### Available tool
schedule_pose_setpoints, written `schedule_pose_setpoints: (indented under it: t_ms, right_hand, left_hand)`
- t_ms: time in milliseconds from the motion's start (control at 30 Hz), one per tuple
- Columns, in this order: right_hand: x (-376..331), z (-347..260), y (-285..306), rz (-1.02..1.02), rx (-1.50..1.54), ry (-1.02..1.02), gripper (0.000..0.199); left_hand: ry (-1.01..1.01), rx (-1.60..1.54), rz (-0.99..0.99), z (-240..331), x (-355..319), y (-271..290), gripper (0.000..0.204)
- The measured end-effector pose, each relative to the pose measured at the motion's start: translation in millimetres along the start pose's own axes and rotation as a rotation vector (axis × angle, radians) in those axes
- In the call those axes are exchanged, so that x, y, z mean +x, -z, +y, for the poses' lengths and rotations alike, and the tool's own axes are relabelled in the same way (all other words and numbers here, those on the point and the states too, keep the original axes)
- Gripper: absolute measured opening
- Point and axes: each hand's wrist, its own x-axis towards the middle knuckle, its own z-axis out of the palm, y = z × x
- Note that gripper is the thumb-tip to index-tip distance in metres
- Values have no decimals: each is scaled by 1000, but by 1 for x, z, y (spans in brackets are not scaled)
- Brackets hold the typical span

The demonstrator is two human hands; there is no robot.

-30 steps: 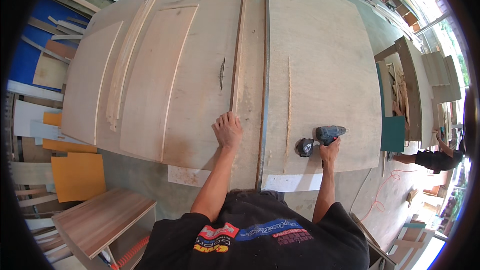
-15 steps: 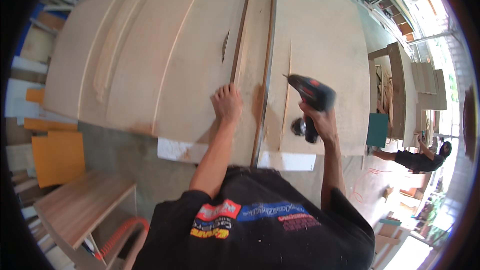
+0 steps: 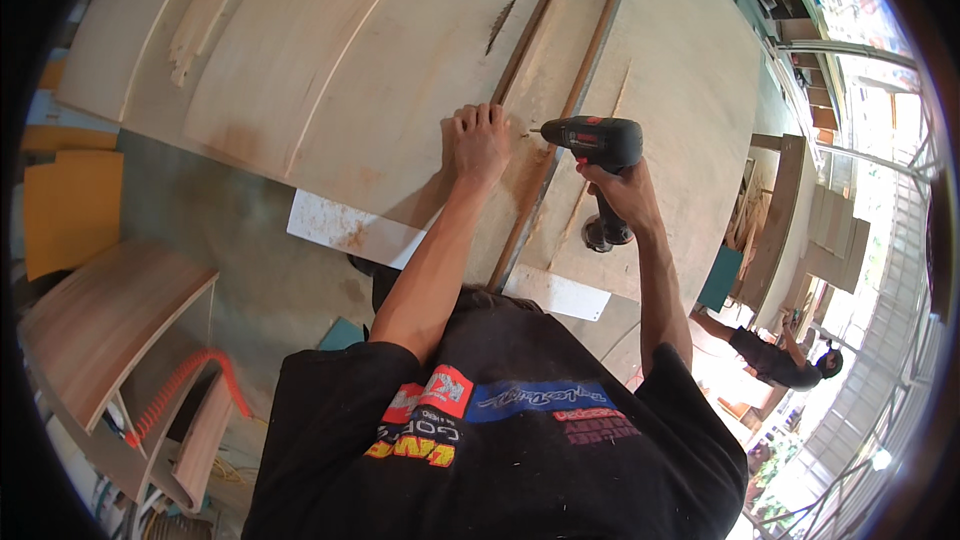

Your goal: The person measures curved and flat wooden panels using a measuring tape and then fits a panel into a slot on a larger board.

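Right hand: here on my feed, the right hand has its fingers wrapped firmly round the drill's handle.
Drill: the dark drill is held over the tabletop, nose to the left, across the right strip; its bit is near the left hand, and I can't tell whether it touches wood.
Left hand: there's the left hand, knuckles up, fingers bunched together at the near end of the left strip; I can't tell whether they pinch it or just press.
Strips: both run lengthwise, side by side and apart, and that bit lies between them.
Black object: below the drill, a rounded black object, partly hidden by the handle's base.
Left side: I've got an orange coiled hose beside a wood-grain unit.
Far right: a co-worker in dark clothes, arms extended.
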Motion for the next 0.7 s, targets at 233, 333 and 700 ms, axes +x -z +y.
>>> schedule_pose_setpoints:
  t_ms: [233, 333, 700]
  right_hand:
    - [1, -8, -5, -38, -143, -14, 24]
    - [4, -1, -7, -49, -151, -16, 25]
    - [19, -10, -7, -82, -255, 17, 29]
  left_hand:
    - [24, -23, -34, 1, 2, 1, 27]
    - [8, 4, -6, 0, 2, 3, 27]
    - [6, 78, -34, 3, 5, 5, 28]
